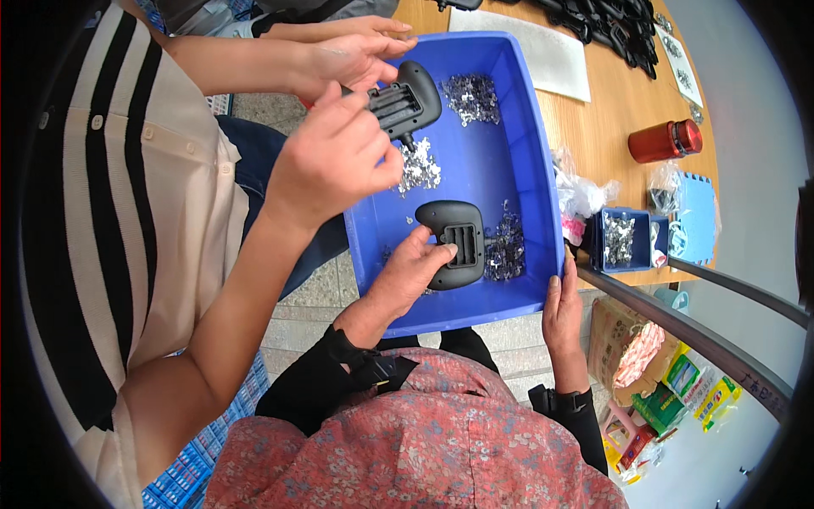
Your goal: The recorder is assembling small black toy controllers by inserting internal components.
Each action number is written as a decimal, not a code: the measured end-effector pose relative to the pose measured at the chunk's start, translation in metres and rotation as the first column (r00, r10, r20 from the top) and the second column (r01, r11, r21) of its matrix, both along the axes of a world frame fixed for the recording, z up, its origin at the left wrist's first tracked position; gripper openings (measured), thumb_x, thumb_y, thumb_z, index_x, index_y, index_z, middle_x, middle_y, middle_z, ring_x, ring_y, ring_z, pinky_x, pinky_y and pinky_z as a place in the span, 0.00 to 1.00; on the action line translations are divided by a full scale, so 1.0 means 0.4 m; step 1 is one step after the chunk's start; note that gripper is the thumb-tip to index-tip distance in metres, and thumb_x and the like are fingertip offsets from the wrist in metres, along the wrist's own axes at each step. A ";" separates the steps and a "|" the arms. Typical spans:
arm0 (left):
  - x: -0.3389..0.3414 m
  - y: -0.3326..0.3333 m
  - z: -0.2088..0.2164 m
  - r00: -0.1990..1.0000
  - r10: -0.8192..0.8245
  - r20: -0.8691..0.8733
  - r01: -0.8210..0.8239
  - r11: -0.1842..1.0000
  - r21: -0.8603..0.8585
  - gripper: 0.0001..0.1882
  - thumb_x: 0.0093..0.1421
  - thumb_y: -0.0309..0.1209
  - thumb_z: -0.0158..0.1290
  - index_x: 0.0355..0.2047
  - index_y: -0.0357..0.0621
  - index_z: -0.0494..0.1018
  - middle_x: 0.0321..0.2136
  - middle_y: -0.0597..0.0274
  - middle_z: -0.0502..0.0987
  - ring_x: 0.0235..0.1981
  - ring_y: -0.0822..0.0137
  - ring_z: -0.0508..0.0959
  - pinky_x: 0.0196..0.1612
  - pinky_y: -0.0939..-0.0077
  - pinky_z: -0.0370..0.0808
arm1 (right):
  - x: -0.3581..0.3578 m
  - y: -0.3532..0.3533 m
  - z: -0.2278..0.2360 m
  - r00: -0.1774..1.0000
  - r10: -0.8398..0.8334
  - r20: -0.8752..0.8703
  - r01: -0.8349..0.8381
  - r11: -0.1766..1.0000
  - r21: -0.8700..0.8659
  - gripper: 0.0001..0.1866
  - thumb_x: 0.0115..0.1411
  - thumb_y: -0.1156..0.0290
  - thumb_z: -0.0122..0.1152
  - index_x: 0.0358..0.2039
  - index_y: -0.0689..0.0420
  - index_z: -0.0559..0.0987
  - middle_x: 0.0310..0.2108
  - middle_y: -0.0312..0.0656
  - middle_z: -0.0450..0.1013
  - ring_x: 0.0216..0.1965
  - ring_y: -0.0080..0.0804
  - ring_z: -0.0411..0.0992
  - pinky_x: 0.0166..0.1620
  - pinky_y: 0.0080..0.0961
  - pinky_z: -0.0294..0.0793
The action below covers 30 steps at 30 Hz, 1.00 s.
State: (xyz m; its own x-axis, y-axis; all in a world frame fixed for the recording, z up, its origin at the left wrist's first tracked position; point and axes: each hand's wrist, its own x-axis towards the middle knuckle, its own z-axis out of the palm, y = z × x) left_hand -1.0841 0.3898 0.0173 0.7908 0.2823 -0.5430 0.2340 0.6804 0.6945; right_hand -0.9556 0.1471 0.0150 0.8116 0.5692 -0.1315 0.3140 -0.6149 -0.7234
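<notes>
My left hand (403,270) grips a black game controller (452,276) over the lower part of a blue tub (532,161). The controller's open battery compartment faces up, and my thumb presses at its edge. My right hand (561,318) holds the tub's near right corner, fingers along the outside of the wall. Inside the tub lie silvery small parts (420,168), dark small parts (472,97) at the far right and more dark parts (506,248) beside my controller. A co-worker's hands (335,161) hold a second black controller (414,100) over the tub's far left side.
The co-worker's striped sleeve (161,390) fills the left. Right of the tub, a wooden table (610,127) bears a red flask (666,141), a small dark blue bin (623,242) of parts and black pieces (615,38). A metal rail (678,327) and a cardboard box (612,343) are near right.
</notes>
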 end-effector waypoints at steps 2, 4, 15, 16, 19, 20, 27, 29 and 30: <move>0.004 -0.003 0.002 1.000 -0.020 0.008 0.020 1.000 0.005 0.22 0.65 0.28 0.51 0.58 0.38 0.63 0.43 0.57 0.78 0.42 0.71 0.79 0.46 0.76 0.76 | 0.001 -0.012 -0.010 1.000 -0.001 0.025 0.001 1.000 -0.006 0.26 0.73 0.66 0.38 0.69 0.62 0.56 0.63 0.60 0.63 0.62 0.55 0.66 0.61 0.37 0.66; 0.000 0.002 0.007 1.000 -0.010 -0.010 0.011 1.000 0.012 0.22 0.65 0.28 0.51 0.58 0.38 0.63 0.43 0.57 0.78 0.42 0.72 0.79 0.45 0.76 0.76 | 0.003 -0.001 -0.001 1.000 -0.009 -0.027 0.009 1.000 0.010 0.26 0.73 0.66 0.38 0.69 0.62 0.56 0.63 0.60 0.63 0.62 0.55 0.66 0.61 0.38 0.66; 0.002 0.006 0.018 0.999 -0.025 -0.034 0.024 1.000 -0.014 0.22 0.65 0.25 0.49 0.60 0.38 0.63 0.50 0.62 0.73 0.48 0.73 0.75 0.53 0.76 0.73 | 0.004 -0.014 -0.013 0.999 -0.008 -0.042 0.007 1.000 -0.011 0.26 0.73 0.66 0.39 0.68 0.63 0.56 0.64 0.60 0.62 0.63 0.55 0.65 0.62 0.38 0.65; 0.001 0.005 0.016 0.999 -0.026 -0.036 0.025 1.000 -0.019 0.22 0.65 0.25 0.49 0.60 0.39 0.64 0.50 0.62 0.73 0.48 0.73 0.75 0.53 0.76 0.73 | 0.003 -0.012 -0.008 0.999 -0.009 -0.042 0.008 1.000 -0.021 0.26 0.73 0.66 0.38 0.68 0.63 0.56 0.64 0.60 0.62 0.63 0.54 0.65 0.62 0.38 0.65; 0.000 0.002 0.016 0.998 -0.029 -0.047 0.028 0.999 -0.017 0.22 0.65 0.25 0.49 0.60 0.39 0.64 0.50 0.63 0.74 0.49 0.73 0.74 0.54 0.76 0.73 | 0.004 -0.010 -0.005 0.999 0.000 -0.040 -0.001 1.000 -0.019 0.26 0.73 0.65 0.38 0.68 0.62 0.56 0.64 0.59 0.63 0.63 0.54 0.65 0.62 0.38 0.65; -0.001 0.001 0.013 0.999 -0.026 -0.047 0.025 1.000 -0.014 0.22 0.65 0.25 0.49 0.60 0.39 0.64 0.50 0.63 0.74 0.49 0.73 0.74 0.54 0.76 0.73 | 0.005 -0.009 -0.007 0.999 0.008 -0.039 -0.009 1.000 -0.012 0.26 0.73 0.65 0.38 0.68 0.62 0.56 0.63 0.59 0.63 0.62 0.54 0.65 0.62 0.38 0.65; 0.004 -0.001 0.031 0.997 -0.042 -0.059 0.043 0.999 0.008 0.23 0.64 0.25 0.49 0.60 0.38 0.64 0.51 0.61 0.72 0.50 0.73 0.73 0.56 0.75 0.71 | 0.005 -0.001 -0.002 1.000 -0.009 -0.004 0.009 1.000 -0.028 0.26 0.72 0.70 0.40 0.68 0.61 0.57 0.61 0.61 0.65 0.60 0.57 0.67 0.60 0.38 0.68; 0.004 -0.001 0.027 0.996 -0.038 -0.079 0.038 0.999 0.006 0.23 0.64 0.25 0.49 0.60 0.37 0.63 0.50 0.61 0.72 0.50 0.73 0.73 0.56 0.74 0.71 | 0.007 -0.003 -0.010 1.000 -0.020 -0.009 0.020 1.000 -0.007 0.26 0.71 0.70 0.40 0.68 0.61 0.57 0.61 0.61 0.65 0.60 0.57 0.68 0.60 0.38 0.68; 0.004 -0.003 0.024 0.996 -0.047 -0.077 0.047 0.999 0.001 0.23 0.64 0.25 0.49 0.60 0.37 0.63 0.50 0.61 0.72 0.50 0.73 0.73 0.56 0.74 0.71 | 0.006 -0.007 -0.015 1.000 -0.022 -0.015 0.022 1.000 0.020 0.26 0.71 0.71 0.41 0.68 0.61 0.58 0.61 0.61 0.65 0.60 0.57 0.68 0.60 0.38 0.68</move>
